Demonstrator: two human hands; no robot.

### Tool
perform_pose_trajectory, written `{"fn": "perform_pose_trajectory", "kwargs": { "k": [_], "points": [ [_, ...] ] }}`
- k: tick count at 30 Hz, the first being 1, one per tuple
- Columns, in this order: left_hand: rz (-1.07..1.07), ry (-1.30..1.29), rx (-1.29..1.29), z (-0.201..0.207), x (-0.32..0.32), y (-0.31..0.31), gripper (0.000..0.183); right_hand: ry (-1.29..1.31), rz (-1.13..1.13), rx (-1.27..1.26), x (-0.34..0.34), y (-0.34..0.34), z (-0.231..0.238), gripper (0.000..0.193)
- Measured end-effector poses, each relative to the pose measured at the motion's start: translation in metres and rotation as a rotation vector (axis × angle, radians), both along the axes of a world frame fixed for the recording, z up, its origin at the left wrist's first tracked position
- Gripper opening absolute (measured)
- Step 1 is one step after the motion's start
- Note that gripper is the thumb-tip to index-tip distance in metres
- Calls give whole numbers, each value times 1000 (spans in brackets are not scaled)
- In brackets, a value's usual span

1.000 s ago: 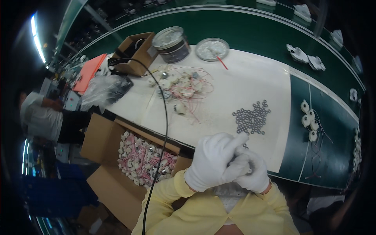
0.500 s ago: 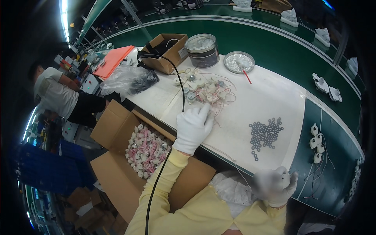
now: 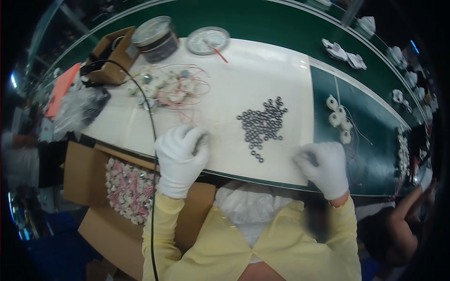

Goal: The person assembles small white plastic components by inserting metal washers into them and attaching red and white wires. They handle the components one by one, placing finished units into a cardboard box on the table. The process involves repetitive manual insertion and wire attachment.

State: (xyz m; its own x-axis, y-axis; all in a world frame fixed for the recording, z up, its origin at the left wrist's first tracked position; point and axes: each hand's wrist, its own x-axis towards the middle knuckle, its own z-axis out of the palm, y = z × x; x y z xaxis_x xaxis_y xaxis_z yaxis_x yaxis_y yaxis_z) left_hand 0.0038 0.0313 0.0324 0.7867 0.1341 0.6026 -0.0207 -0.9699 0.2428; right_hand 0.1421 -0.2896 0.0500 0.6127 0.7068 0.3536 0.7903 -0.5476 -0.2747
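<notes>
Both hands wear white gloves. My left hand (image 3: 182, 159) hovers near the table's front edge, below a pile of small white motors with pink wires (image 3: 171, 89). Its fingers curl toward the thumb, and anything between them is hidden. Near the right end of the white table top (image 3: 225, 136), my right hand (image 3: 328, 169) has its fingers bent in, with slightly smeared tips. I cannot make out what it holds, if anything. Between and beyond the hands lies a loose patch of small dark ring-shaped washers (image 3: 262, 124), touched by neither hand.
An open cardboard box (image 3: 108, 229) full of wired motors stands at lower left. A tin (image 3: 157, 44), a lid with a red stick (image 3: 197, 44) and a small carton (image 3: 124, 56) sit at the back. Several white motors (image 3: 341, 114) lie on the green surface. A black cable (image 3: 152, 136) hangs in front.
The view has swung right. My left hand has drawn back from the motor pile toward the front edge. My right hand has risen from beside my lap to above the table's edge.
</notes>
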Motion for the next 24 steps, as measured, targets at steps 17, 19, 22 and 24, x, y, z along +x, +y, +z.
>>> {"fn": "perform_pose_trajectory", "kwargs": {
  "k": [17, 19, 22, 24],
  "points": [
    [102, 45, -33, -24, -6, -3, 15, 899, -76, 190, 24, 0, 11, 31],
    [106, 57, -42, -21, -7, -3, 15, 944, -110, 132, 25, 6, 15, 33],
    [102, 50, -56, -22, -6, -4, 15, 929, -108, 103, 25, 5, 18, 35],
    [98, 42, -53, -20, -6, -3, 15, 915, -80, 122, 26, 5, 15, 35]
  ]
}}
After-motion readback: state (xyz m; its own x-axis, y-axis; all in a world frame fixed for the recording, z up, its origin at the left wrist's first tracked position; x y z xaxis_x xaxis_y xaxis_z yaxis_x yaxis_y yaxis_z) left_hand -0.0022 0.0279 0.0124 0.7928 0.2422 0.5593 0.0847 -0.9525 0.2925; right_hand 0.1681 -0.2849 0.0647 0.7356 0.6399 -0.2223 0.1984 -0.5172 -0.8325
